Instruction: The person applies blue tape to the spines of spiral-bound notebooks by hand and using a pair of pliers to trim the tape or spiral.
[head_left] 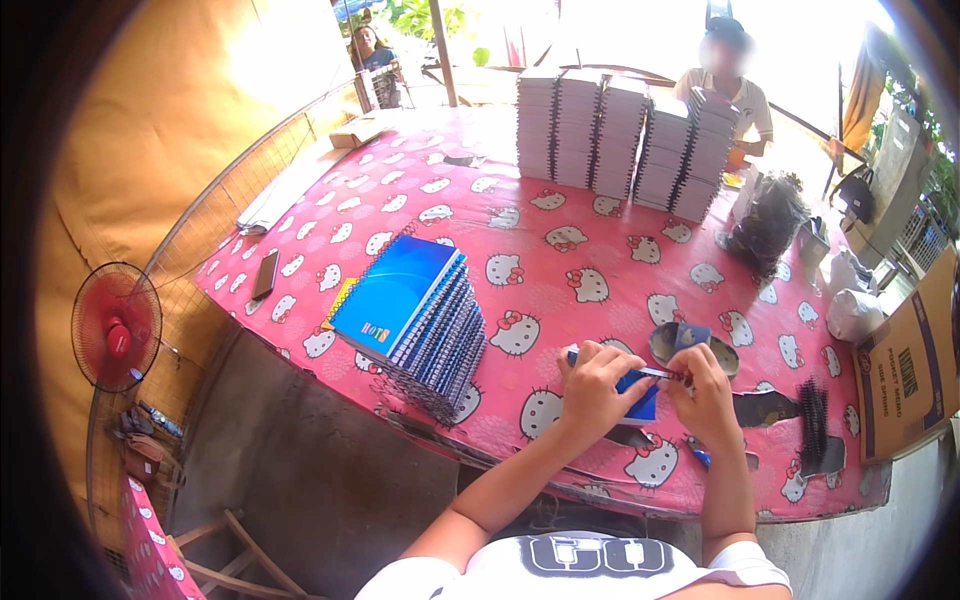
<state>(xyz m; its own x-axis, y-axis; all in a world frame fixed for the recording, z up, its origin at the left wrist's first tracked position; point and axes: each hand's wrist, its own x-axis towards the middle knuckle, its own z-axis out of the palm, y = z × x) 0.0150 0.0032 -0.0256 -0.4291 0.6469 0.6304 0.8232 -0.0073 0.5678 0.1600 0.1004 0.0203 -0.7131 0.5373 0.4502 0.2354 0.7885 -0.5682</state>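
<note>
Notebook, one: small, blue-covered, at the near edge of the surface, right of centre, between the two hands and partly covered by them. Its lower part shows beneath the left fingers.

Left hand: laid over the notebook from the left, fingers clamped on its upper side and edge.

Right hand: thumb and forefinger pinched together at the notebook's right end; whether on paper or binding is too small to tell.

Handling, as judged: light; cover probably thin card, smooth and a little slippery; page block firm when squeezed, loose leaves apt to fan; wire binding, if fitted, springy and easily bent. Best hold: flat across cover and pages with the left, fingertips only at the bound edge, no crushing of the coil.

Adjacent: dark tray, oval, just beyond the hands, a blue piece at it. Black coils, bunched, to the right. Carton, brown, at the right rim.

Remaining stock: stack of blue coil-bound notebooks, left, leaning slightly; columns of pale-paged notebooks, five, upright, far side.
</note>
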